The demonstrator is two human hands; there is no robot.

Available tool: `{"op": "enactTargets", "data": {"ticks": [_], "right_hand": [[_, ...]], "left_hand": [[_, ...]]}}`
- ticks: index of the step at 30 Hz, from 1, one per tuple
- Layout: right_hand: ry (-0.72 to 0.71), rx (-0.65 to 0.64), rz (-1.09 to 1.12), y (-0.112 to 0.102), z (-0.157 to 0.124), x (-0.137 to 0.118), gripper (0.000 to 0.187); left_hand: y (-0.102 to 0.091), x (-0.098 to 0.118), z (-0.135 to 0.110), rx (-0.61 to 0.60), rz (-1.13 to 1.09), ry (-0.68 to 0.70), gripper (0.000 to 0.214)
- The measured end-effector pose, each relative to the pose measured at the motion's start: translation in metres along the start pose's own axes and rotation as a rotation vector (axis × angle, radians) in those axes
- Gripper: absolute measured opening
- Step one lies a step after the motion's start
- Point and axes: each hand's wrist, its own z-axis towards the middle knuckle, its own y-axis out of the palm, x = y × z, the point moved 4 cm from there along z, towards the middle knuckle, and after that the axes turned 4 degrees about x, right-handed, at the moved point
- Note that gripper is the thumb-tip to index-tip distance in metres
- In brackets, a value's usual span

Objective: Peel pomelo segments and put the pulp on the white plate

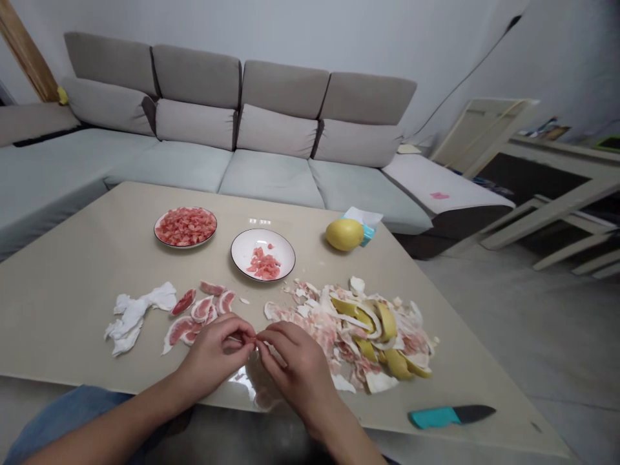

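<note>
My left hand [217, 352] and my right hand [299, 365] meet fingertip to fingertip over the table's near edge. Both are closed in a pinch on a small reddish piece of pomelo flesh [254, 341], mostly hidden by the fingers. Just beyond my left hand lie several pomelo segments [201, 310] with pink flesh and white membrane. Beside my right hand spreads a heap of yellow peel, white pith and membrane scraps [368, 329]. Ahead of both hands, a white dark-rimmed plate [245, 248] holds a few pink flesh pieces [265, 263].
Another plate [162, 241], at the back left, is piled with pink flesh [186, 226]. A crumpled white tissue [135, 316] lies left of the segments. A whole yellow pomelo [344, 234] stands by a blue tissue pack [369, 234]. Near the front-right edge rests a teal-handled knife [450, 416].
</note>
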Motion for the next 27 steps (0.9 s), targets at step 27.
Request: {"op": "enactTargets", "data": {"ticks": [27], "right_hand": [[0.427,-0.071,0.275,-0.005,-0.006,0.035,0.021]], "left_hand": [[0.001,-0.012,0.006,-0.078,-0.368,-0.340,0.027]]}}
